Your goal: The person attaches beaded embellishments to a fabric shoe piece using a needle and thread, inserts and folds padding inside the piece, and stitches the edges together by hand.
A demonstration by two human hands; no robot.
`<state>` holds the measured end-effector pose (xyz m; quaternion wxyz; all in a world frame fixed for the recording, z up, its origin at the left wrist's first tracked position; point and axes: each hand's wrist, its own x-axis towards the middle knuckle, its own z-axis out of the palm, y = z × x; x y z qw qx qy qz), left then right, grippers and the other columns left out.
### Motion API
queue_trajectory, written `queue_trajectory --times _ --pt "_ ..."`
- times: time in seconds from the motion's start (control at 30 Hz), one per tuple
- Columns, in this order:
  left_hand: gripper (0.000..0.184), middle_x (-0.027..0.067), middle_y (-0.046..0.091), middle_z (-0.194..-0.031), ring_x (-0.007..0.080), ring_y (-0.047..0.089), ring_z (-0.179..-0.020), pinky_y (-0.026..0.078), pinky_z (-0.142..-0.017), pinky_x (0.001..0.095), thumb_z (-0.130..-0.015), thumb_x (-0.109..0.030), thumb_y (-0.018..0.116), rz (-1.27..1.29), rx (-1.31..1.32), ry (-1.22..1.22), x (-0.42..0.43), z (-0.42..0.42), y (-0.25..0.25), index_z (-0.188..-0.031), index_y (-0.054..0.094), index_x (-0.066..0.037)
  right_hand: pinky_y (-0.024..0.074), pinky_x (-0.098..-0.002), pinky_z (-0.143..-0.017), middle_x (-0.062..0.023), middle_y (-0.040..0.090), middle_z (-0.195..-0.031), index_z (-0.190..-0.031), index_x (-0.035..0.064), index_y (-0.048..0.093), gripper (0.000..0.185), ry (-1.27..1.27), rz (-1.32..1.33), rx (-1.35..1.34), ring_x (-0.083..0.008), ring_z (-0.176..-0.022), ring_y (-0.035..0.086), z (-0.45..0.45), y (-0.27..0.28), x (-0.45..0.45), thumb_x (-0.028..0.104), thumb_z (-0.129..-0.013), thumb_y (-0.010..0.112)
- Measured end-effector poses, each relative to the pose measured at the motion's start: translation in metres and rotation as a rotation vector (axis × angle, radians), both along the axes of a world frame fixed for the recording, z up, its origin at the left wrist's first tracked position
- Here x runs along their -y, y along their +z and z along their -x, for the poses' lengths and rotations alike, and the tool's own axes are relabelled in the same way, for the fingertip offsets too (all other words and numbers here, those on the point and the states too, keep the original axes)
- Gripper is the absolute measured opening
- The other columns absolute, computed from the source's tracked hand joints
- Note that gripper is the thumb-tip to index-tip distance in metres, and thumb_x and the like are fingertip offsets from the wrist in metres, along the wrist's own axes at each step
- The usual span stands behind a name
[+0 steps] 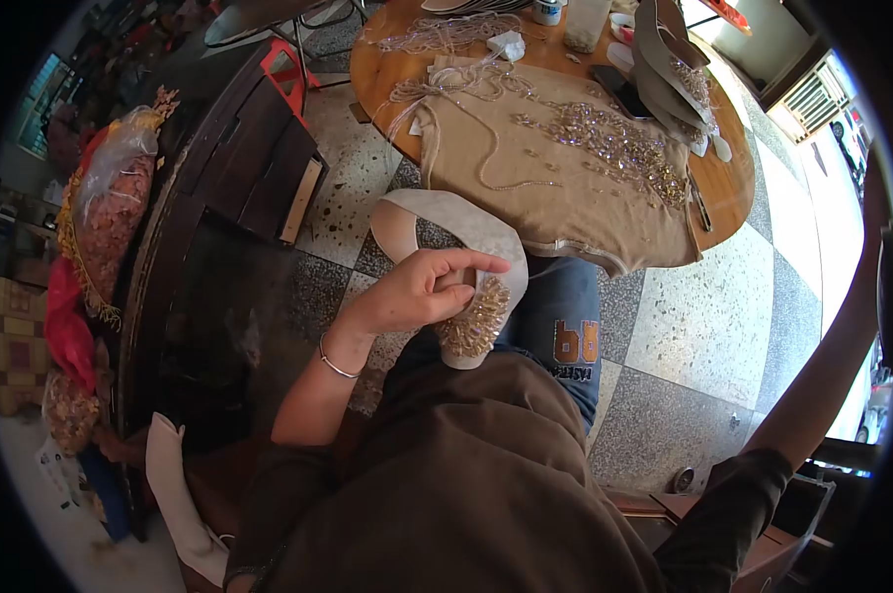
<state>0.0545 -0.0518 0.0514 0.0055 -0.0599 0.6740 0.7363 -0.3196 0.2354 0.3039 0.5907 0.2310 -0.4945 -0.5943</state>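
A pale, curved, band-like piece (511, 237) lies over my lap, with a dense patch of gold beads (481, 321) near its lower end. My left hand (417, 292) is at this piece, with its index finger stretched across the top of the beads and its thumb beside them. The other fingers curl inward and seem to grip the piece's edge, partly hidden. A faint thread-like line runs off to the right of the piece. My right arm reaches far out to the right, and its hand is lost beyond the dark rim of the view.
On the round wooden table (392, 74) lies a tan cloth (466, 148) with loose shiny beads (614, 143) and bead strings (491, 148). Similar pale pieces (654, 59) stack at right, near a dark phone (619, 94) and tweezers-like tool (700, 203). A dark cabinet (234, 158) stands left.
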Motion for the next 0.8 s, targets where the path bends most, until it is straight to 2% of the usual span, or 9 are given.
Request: queue_trajectory --times 0.13,0.17,0.23,0.33,0.4,0.47,0.5,0.67,0.8 --pt "0.036 -0.0106 0.035 -0.062 -0.0005 0.030 -0.056 0.026 -0.051 0.0183 -0.090 0.000 0.056 -0.063 0.033 -0.002 -0.009 0.001 0.014 -0.125 0.056 0.002 0.0370 -0.0427 -0.103 -0.0126 0.065 -0.104 -0.102 0.0012 0.062 0.026 -0.167 0.216 0.099 -0.0264 -0.101 0.060 0.044 -0.023 -0.009 0.020 -0.090 0.049" --pt "0.035 -0.0113 0.035 -0.062 -0.0007 0.030 -0.056 0.026 -0.051 0.0181 -0.089 0.000 0.057 0.013 0.002 0.004 -0.010 0.003 0.012 -0.124 0.057 0.001 0.0330 -0.0431 -0.106 -0.0134 0.063 -0.108 -0.106 -0.0006 0.061 0.027 -0.014 0.173 -0.140 -0.0260 -0.104 0.058 0.079 -0.034 -0.036 0.019 -0.092 0.048" --pt "0.034 -0.0118 0.034 -0.062 -0.0013 0.028 -0.056 0.025 -0.051 0.0181 -0.086 -0.002 0.063 0.133 -0.019 0.039 -0.012 0.003 0.008 -0.121 0.061 -0.002 0.0476 -0.0255 -0.083 -0.0128 0.064 -0.086 -0.131 0.0012 0.052 0.040 0.824 0.945 0.994 -0.0177 -0.100 0.062 0.075 -0.061 -0.047 0.027 -0.102 0.041" --pt "0.033 -0.0114 0.032 -0.062 -0.0010 0.026 -0.056 0.024 -0.050 0.0187 -0.084 -0.002 0.066 0.101 0.014 0.158 -0.023 0.008 0.003 -0.117 0.063 -0.004 0.0467 -0.0333 -0.093 -0.0159 0.064 -0.102 -0.105 -0.0050 0.061 0.025 0.641 1.098 0.818 -0.0240 -0.102 0.060 -0.019 -0.068 -0.041 0.016 -0.098 0.050" --pt "0.034 -0.0115 0.031 -0.061 -0.0002 0.025 -0.055 0.022 -0.049 0.0200 -0.083 -0.001 0.066 0.082 -0.009 0.234 -0.034 0.014 -0.006 -0.117 0.064 -0.004 0.0477 -0.0328 -0.088 -0.0143 0.060 -0.111 -0.107 -0.0063 0.059 0.023 1.569 1.769 1.371 -0.0231 -0.104 0.057 0.003 -0.091 -0.074 0.012 -0.096 0.050" --pt "0.033 -0.0126 0.030 -0.062 -0.0008 0.025 -0.055 0.022 -0.049 0.0189 -0.083 -0.002 0.067 0.155 -0.055 0.312 -0.049 0.026 -0.021 -0.116 0.063 -0.003 0.0478 -0.0323 -0.085 -0.0111 0.057 -0.117 -0.107 -0.0036 0.061 0.021 1.291 1.966 1.111 -0.0213 -0.106 0.056 -0.043 -0.110 -0.048 0.008 -0.095 0.048" --pt "0.033 -0.0131 0.030 -0.063 -0.0011 0.024 -0.055 0.022 -0.049 0.0184 -0.083 -0.003 0.067 0.188 -0.078 0.347 -0.057 0.033 -0.026 -0.116 0.063 -0.003 0.0454 -0.0300 -0.084 -0.0100 0.062 -0.111 -0.114 -0.0001 0.059 0.027 1.286 1.725 1.304 -0.0199 -0.102 0.057 -0.037 -0.148 -0.066 0.018 -0.095 0.050" --pt "0.026 -0.0041 0.060 -0.100 0.0018 0.048 -0.087 0.040 -0.080 0.0176 -0.098 -0.008 0.047 0.011 0.116 0.182 -0.068 0.047 -0.045 -0.119 0.062 -0.002 0.0494 -0.0285 -0.069 -0.0085 0.062 -0.092 -0.101 0.0036 0.067 0.021 0.738 1.455 1.828 -0.0175 -0.082 0.062 -0.080 -0.232 -0.002 -0.005 -0.084 0.058" --pt "0.028 -0.0057 0.053 -0.088 0.0011 0.042 -0.074 0.036 -0.067 0.0179 -0.097 -0.005 0.047 -0.101 0.142 0.211 -0.073 0.059 -0.060 -0.120 0.061 -0.002 0.0490 -0.0305 -0.063 -0.0115 0.059 -0.086 -0.098 0.0033 0.066 0.013 0.598 1.507 1.945 -0.0217 -0.073 0.062 -0.082 -0.266 0.038 0.003 -0.087 0.061"
